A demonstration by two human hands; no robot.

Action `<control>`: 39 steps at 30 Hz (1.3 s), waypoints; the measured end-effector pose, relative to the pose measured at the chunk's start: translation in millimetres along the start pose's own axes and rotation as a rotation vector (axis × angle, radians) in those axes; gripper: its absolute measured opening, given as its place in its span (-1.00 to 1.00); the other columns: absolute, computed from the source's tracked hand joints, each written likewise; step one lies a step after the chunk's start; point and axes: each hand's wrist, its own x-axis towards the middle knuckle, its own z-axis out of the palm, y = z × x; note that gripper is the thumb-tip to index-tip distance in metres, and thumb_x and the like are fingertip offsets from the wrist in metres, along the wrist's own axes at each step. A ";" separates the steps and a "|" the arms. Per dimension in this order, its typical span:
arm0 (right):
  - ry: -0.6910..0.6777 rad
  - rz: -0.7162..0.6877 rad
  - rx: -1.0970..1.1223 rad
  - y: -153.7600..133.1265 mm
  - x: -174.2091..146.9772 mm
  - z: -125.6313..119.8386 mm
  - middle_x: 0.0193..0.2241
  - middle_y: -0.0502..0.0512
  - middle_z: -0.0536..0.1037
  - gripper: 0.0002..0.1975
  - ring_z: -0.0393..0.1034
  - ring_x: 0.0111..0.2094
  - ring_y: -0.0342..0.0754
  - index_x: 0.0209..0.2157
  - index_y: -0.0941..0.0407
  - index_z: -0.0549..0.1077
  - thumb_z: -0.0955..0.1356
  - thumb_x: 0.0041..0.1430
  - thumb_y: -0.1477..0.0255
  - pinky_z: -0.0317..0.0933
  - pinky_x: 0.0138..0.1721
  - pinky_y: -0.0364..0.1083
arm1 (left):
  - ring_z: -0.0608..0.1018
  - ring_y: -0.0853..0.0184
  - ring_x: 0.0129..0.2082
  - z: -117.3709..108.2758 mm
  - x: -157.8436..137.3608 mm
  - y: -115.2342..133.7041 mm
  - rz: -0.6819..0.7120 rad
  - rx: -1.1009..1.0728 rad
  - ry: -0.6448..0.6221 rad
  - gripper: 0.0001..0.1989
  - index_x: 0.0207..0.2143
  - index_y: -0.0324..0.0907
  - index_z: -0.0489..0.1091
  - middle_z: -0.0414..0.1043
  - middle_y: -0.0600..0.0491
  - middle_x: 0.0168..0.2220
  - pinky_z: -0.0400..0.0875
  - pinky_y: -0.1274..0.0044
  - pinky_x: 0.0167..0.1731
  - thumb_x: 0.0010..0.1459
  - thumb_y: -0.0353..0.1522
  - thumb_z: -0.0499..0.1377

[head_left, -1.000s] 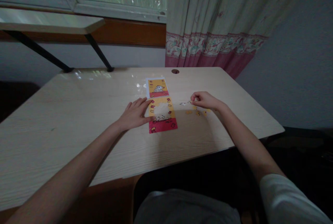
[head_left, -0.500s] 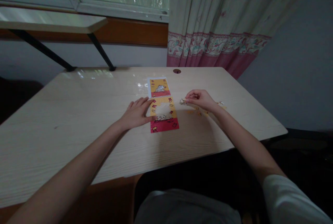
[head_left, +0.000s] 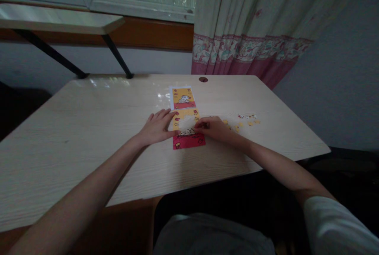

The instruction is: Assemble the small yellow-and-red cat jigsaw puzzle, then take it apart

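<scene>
A partly assembled jigsaw puzzle (head_left: 189,142) with a yellow top and red bottom lies flat on the table, with a pale gap in its middle. My left hand (head_left: 157,128) rests spread at its left edge, thumb and index finger on the border. Over the puzzle's right side, my right hand (head_left: 211,127) pinches a small jigsaw piece at the gap; the fingertips mostly hide it. Directly above the puzzle lies a reference picture (head_left: 184,98) of a white animal on yellow and red. Loose yellow and white jigsaw pieces (head_left: 250,123) are scattered to the right, partly behind my right hand.
The light wooden table (head_left: 118,128) has a cable hole (head_left: 203,79) near its back edge. A raised shelf (head_left: 59,20) on black legs stands at the back left. A curtain (head_left: 245,30) hangs behind the table, beside the window.
My right hand has moved left from beside the loose pieces to the puzzle's gap, carrying a white piece. My left hand stays on the puzzle's edge. The view has shifted slightly.
</scene>
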 end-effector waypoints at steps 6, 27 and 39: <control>0.028 -0.031 -0.141 -4.2 0.8 -0.3 -0.47 0.02 0.53 -0.91 0.30 -0.45 -0.17 -0.39 0.10 0.52 0.37 0.04 0.40 0.14 -0.37 -0.16 | 0.07 -0.02 0.21 0.5 0.5 -0.2 0.007 0.008 -0.001 -0.19 0.22 -0.10 -0.02 -0.03 -0.12 0.25 -0.03 0.09 0.10 -0.01 0.11 -0.04; -0.100 -0.383 -0.424 1.1 -3.7 -11.8 -0.36 0.11 0.49 -0.80 0.26 -0.30 -0.08 -0.28 0.11 0.52 0.27 0.18 0.40 0.08 -0.22 -0.11 | 0.06 -0.01 0.22 0.8 0.7 -1.0 -0.002 0.005 -0.007 -0.19 0.22 -0.09 -0.03 -0.04 -0.13 0.26 -0.03 0.08 0.10 -0.01 0.10 -0.03; -0.107 -0.448 -0.500 -1.7 -8.2 -10.8 -0.28 0.13 0.46 -0.73 0.24 -0.23 -0.06 -0.16 0.09 0.48 0.23 0.23 0.31 0.05 -0.18 -0.08 | 0.06 -0.01 0.22 2.5 1.7 -3.0 0.012 0.031 -0.011 -0.17 0.22 -0.13 -0.03 -0.05 -0.15 0.26 -0.01 0.11 0.10 0.00 0.11 -0.04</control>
